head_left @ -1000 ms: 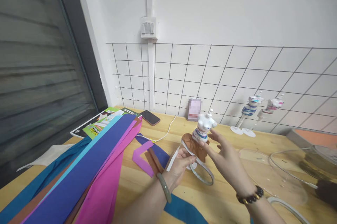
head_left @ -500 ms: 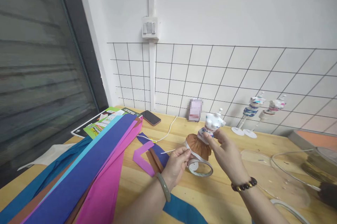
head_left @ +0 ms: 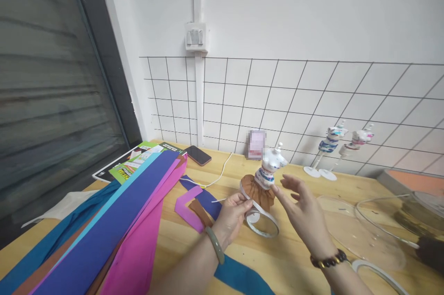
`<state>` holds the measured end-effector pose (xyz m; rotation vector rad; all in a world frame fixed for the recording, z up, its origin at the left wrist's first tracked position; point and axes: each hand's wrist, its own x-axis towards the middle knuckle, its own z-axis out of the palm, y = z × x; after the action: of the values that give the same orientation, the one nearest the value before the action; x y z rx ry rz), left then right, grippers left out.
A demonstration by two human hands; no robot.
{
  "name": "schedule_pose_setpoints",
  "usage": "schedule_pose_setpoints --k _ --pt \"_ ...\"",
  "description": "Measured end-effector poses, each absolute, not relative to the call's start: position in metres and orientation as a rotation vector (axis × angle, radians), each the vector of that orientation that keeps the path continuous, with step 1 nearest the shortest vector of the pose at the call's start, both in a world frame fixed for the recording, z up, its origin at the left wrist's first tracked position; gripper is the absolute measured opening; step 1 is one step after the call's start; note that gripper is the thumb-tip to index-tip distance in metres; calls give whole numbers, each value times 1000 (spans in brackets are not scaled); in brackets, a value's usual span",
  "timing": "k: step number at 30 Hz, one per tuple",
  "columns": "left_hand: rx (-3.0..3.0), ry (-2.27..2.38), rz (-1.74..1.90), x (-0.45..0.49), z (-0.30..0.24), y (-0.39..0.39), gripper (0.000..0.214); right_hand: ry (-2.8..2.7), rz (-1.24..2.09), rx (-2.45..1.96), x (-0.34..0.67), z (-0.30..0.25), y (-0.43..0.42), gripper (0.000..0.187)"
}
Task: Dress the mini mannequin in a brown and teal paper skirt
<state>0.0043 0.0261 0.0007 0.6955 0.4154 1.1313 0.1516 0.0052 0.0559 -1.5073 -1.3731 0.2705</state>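
A small white dress-form mannequin [head_left: 273,161] with a blue and purple band round its waist leans slightly right. Below the waist hangs a gathered brown paper skirt [head_left: 262,193]. White tape [head_left: 248,198] runs along the skirt's left and lower edge, down to its roll [head_left: 263,236]. My left hand [head_left: 233,216] pinches the tape at the skirt's edge between thumb and fingers. Just right of the mannequin, my right hand [head_left: 301,207] is open, fingers apart, a fingertip close to the waist. The mannequin's white base [head_left: 254,217] shows partly through the roll's ring.
Long crepe-paper strips [head_left: 114,221] in blue, pink and brown cover the left side. A phone [head_left: 196,155] lies near the wall. Two more mannequins [head_left: 328,144] stand at the back right. At right are a clear disc [head_left: 364,235] and another tape roll [head_left: 378,276].
My right hand has let go of the mannequin's waist and moved slightly right, its fingers opening. The mannequin has shifted a little left. My left hand keeps its pinch at the skirt's edge.
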Motion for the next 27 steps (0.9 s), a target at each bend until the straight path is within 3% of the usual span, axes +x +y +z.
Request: schedule_pose_setpoints --k 12,17,27 --pt "689 382 1133 6 2 26 27 -1265 647 -1577 151 18 -15 35" --pt "710 390 1135 6 -1 27 21 -1400 899 -1500 142 23 -30 32" --pt "693 389 1144 4 -3 28 15 -1596 588 -1639 129 28 -46 31"
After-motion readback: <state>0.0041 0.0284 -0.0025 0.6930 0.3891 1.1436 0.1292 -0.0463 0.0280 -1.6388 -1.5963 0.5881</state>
